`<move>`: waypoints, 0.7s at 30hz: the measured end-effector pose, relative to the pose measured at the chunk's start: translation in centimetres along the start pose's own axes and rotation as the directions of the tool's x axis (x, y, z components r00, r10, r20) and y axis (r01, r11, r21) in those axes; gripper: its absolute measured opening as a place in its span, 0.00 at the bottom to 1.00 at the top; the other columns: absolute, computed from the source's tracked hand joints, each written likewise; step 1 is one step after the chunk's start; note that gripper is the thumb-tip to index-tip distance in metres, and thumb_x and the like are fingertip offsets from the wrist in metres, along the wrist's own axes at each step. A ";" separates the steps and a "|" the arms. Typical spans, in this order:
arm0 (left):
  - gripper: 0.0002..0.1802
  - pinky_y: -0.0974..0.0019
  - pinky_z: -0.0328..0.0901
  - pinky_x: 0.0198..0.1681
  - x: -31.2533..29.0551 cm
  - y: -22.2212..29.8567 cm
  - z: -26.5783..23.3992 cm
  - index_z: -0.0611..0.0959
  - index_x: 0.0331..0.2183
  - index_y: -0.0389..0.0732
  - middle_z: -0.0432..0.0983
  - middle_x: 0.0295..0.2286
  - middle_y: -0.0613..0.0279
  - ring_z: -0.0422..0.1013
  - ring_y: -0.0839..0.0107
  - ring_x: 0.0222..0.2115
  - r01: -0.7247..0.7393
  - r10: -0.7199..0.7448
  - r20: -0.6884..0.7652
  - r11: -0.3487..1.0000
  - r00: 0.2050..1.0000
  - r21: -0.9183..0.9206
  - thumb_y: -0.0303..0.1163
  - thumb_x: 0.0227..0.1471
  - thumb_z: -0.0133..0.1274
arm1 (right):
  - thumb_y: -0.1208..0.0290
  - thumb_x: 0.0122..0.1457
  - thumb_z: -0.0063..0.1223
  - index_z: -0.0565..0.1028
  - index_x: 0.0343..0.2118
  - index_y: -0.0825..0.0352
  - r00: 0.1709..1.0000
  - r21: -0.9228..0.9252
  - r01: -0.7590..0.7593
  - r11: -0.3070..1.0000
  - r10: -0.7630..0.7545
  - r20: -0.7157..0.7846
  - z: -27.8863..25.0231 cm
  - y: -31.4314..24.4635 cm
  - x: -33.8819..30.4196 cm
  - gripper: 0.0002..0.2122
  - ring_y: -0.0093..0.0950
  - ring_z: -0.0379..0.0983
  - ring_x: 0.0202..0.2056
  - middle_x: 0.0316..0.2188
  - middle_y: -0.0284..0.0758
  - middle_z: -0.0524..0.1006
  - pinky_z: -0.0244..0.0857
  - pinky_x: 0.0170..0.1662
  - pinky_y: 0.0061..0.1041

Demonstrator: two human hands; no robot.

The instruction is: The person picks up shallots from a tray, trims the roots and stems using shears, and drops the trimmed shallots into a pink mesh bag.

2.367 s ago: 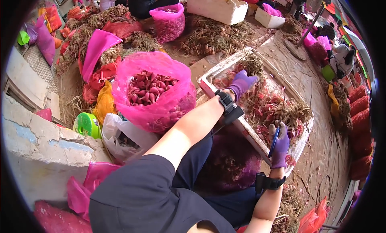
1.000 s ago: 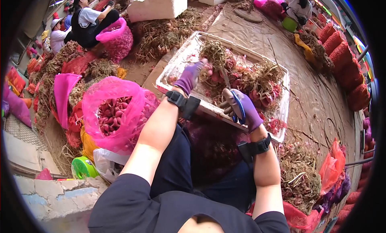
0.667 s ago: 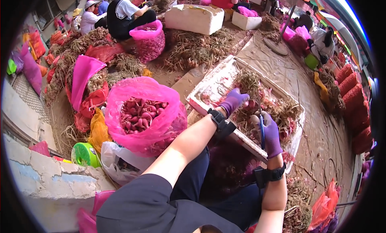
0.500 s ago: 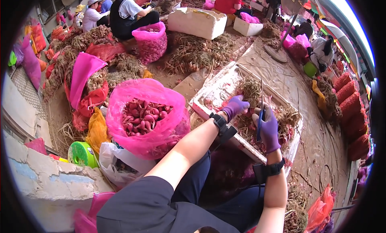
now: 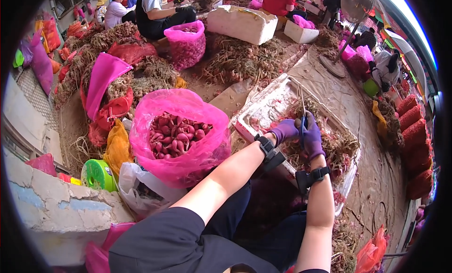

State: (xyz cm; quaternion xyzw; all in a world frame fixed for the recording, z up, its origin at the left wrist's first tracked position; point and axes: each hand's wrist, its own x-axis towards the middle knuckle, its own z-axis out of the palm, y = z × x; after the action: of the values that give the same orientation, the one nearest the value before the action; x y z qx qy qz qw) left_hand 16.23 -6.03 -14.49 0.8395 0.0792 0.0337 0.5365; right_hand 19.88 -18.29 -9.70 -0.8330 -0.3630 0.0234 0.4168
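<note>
Shallots point(image 5: 325, 146) were small reddish bulbs with dry brown tangled roots and stalks, heaped in a white foam tray point(image 5: 263, 108) in front of the person's knees. Both hands wore purple gloves and dark wrist straps.

Left hand point(image 5: 285, 130) was over the tray's near-left part, fingers point(image 5: 293, 127) curled in on something small at the pile (cannot tell exactly what, too small and hidden by the glove). Right hand point(image 5: 311, 137) sat just beside it, touching or nearly so, fingers clenched around blue-handled scissors point(image 5: 303, 127), blades pointing up and away over the shallots. Hands met above the middle of the tray.

Left of the tray, a pink bag point(image 5: 181, 132) stood open, full of cleaned red bulbs without roots. A green tape roll point(image 5: 96, 175) lay near a white plastic bag point(image 5: 141, 190) by a concrete ledge point(image 5: 56, 202). Brown cardboard point(image 5: 230, 96) lay between pink bag and tray.

Farther back, another pink bag point(image 5: 186, 44), a big white foam box point(image 5: 242, 23) and heaps of dry roots point(image 5: 235, 61) on the floor. Other people sat at the top edge (backs only).
</note>
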 end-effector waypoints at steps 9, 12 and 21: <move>0.12 0.66 0.67 0.33 -0.7 0.0 -2.0 0.82 0.33 0.41 0.79 0.29 0.59 0.75 0.66 0.29 -0.228 0.219 0.100 0.969 0.971 0.093 0.31 0.41 0.59 | 0.57 0.56 0.52 0.66 0.48 0.63 0.995 0.019 -0.059 0.998 0.060 -0.083 0.1 0.4 1.2 0.21 0.39 0.73 0.31 0.29 0.42 0.75 0.64 0.36 0.34; 0.15 0.63 0.68 0.36 -2.7 1.6 -2.6 0.82 0.35 0.46 0.79 0.31 0.56 0.75 0.58 0.32 -0.571 0.506 0.266 0.746 0.820 0.341 0.29 0.39 0.60 | 0.56 0.56 0.52 0.66 0.48 0.64 0.993 0.015 -0.035 0.999 0.037 -0.111 -0.7 1.0 0.5 0.21 0.39 0.73 0.31 0.28 0.42 0.75 0.64 0.36 0.34; 0.14 0.66 0.69 0.36 -2.0 -3.6 -0.8 0.81 0.36 0.38 0.78 0.32 0.62 0.73 0.74 0.33 -0.138 0.274 0.252 0.882 0.928 -0.450 0.38 0.56 0.50 | 0.59 0.56 0.53 0.68 0.45 0.65 0.990 -0.017 0.011 1.000 -0.013 -0.143 -0.6 0.3 0.2 0.19 0.31 0.71 0.27 0.26 0.40 0.74 0.64 0.33 0.31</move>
State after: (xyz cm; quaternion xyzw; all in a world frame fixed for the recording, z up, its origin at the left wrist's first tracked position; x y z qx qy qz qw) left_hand 13.84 -4.14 -17.34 0.7008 -0.1053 -0.0237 0.7051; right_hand 20.40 -18.70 -9.44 -0.8338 -0.3371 -0.0420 0.4351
